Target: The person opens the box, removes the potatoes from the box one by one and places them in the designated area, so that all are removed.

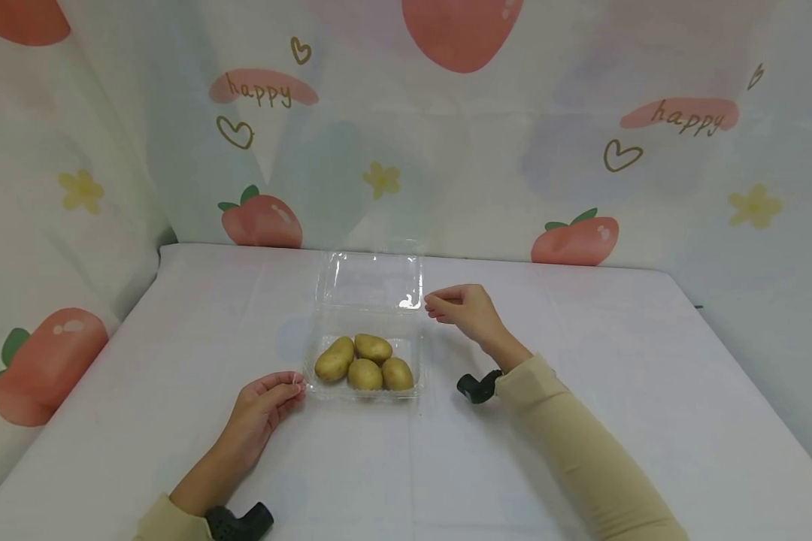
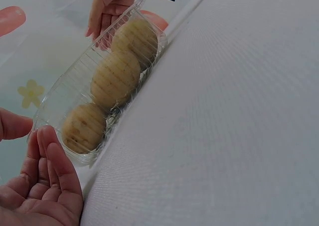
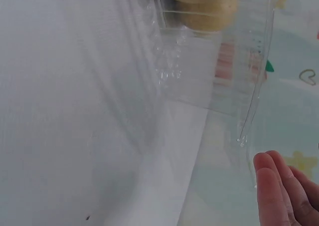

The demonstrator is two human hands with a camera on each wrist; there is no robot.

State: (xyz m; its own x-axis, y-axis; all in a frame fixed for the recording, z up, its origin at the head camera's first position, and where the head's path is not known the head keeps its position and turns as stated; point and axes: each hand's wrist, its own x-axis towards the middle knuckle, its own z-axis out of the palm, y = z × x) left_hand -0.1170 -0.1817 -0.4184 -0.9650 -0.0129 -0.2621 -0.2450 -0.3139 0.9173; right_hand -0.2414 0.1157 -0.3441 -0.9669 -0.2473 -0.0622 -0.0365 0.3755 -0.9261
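A clear plastic clamshell box (image 1: 362, 394) lies on the table with its lid (image 1: 372, 282) swung up at the back. Several potatoes (image 1: 365, 374) sit in its base; the left wrist view shows some of these potatoes (image 2: 115, 79) through the ribbed wall. My left hand (image 1: 264, 409) pinches the box's front left corner between thumb and fingertips, and the same left hand (image 2: 42, 181) fills the lower left of its wrist view. My right hand (image 1: 470, 312) pinches at the right edge of the lid. In the right wrist view, the right hand's fingers (image 3: 271, 196) meet the lid's edge.
A white cloth covers the table (image 1: 352, 481). Behind and to the left hangs a printed curtain (image 1: 446, 165) with fruit, flowers and hearts. Black wrist devices (image 1: 479, 387) are strapped at both sleeves.
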